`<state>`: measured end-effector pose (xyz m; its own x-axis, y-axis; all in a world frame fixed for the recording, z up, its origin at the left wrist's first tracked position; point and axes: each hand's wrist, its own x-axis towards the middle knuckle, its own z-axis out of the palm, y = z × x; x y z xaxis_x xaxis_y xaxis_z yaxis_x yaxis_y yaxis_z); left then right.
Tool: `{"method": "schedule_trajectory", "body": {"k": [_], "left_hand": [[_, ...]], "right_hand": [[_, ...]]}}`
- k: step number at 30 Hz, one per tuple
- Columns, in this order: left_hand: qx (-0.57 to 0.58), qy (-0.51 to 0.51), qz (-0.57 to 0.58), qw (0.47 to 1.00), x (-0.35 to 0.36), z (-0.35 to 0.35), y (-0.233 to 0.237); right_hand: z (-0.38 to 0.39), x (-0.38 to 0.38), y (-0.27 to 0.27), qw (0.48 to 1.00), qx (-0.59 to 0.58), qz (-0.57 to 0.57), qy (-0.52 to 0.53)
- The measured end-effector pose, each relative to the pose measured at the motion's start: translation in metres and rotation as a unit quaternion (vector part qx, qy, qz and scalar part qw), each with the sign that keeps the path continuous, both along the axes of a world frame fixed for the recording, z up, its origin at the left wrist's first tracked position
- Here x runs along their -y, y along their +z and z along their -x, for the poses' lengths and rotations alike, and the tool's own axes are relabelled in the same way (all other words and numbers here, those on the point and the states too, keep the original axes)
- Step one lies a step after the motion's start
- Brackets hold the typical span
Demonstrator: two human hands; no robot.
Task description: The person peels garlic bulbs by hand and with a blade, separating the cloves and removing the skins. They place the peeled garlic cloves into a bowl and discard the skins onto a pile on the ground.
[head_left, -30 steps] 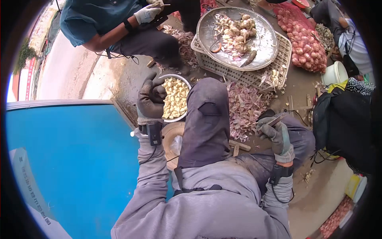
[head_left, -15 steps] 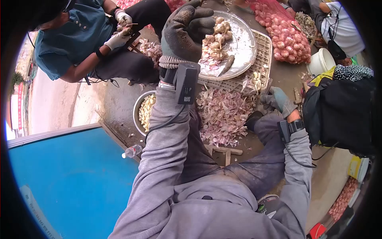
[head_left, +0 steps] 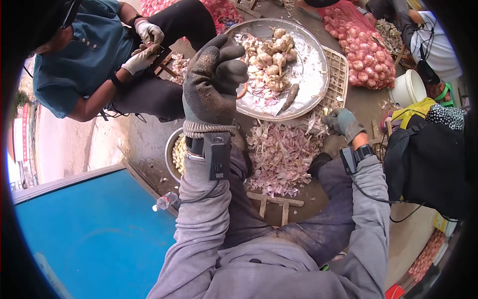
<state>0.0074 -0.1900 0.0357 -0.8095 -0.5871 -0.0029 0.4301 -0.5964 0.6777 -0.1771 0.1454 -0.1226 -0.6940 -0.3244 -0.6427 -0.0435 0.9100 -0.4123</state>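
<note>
My left hand (head_left: 213, 82), in a dark, dirt-stained work glove, is raised at the left rim of a round metal tray (head_left: 311, 60). Its fingers are bent but apart, and nothing shows between them. Whole garlic bulbs (head_left: 273, 60), loose cloves and skins lie in the tray, beside a knife (head_left: 288, 98) with a dark handle. My right hand (head_left: 343, 124), in a grey-green glove, is low near the tray's right side, above my knee. Its fingers are curled in, and I cannot tell what they hold. A pile of garlic skins (head_left: 281, 157) lies between my legs.
A bowl of peeled cloves (head_left: 172, 157) stands left of my knee, near a plastic bottle (head_left: 167, 200) by a blue board (head_left: 99, 229). The tray rests on a plastic crate (head_left: 338, 65). A person (head_left: 99, 55) in white gloves sits at left. Garlic sacks (head_left: 361, 52) and a black bag (head_left: 425, 159) are at right.
My left hand has moved left and down from over the tray's edge, uncovering more of the garlic. My right hand has shifted slightly, still curled. The whole view has tilted a little.
</note>
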Motion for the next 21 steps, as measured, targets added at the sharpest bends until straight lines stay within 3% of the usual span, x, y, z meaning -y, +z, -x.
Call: {"method": "schedule_trajectory", "body": {"k": [2, 4, 6, 7, 11, 16, 18, 21], "left_hand": [[0.008, 0.013, -0.005, 1.0, -0.005, -0.004, 0.006], [-0.025, -0.001, -0.044, 0.999, -0.006, -0.007, 0.005], [-0.024, -0.01, -0.032, 0.999, -0.008, -0.009, 0.004], [-0.005, 0.01, 0.031, 0.999, -0.01, -0.011, 0.006], [-0.028, -0.004, -0.04, 0.999, -0.007, -0.01, 0.005], [-0.039, -0.008, -0.069, 0.997, -0.013, -0.008, 0.004], [-0.029, -0.011, -0.057, 0.998, -0.014, -0.007, 0.008], [-0.008, -0.001, -0.07, 0.998, -0.018, -0.006, 0.012]], "right_hand": [[-0.002, 0.001, 0.014, 0.989, -0.107, -0.059, 0.079], [-0.004, 0.013, 0.038, 0.994, -0.067, -0.073, 0.041], [-0.001, 0.014, 0.041, 0.99, -0.127, 0.065, -0.011], [-0.002, 0.017, 0.047, 0.982, -0.119, 0.14, -0.034], [-0.011, 0.054, 0.054, 0.969, -0.03, 0.236, -0.065], [0.007, 0.097, 0.032, 0.975, 0.0, 0.221, -0.029], [0.023, 0.118, 0.029, 0.955, 0.015, 0.275, -0.107], [0.054, 0.145, 0.019, 0.949, -0.055, 0.292, -0.108]]}}
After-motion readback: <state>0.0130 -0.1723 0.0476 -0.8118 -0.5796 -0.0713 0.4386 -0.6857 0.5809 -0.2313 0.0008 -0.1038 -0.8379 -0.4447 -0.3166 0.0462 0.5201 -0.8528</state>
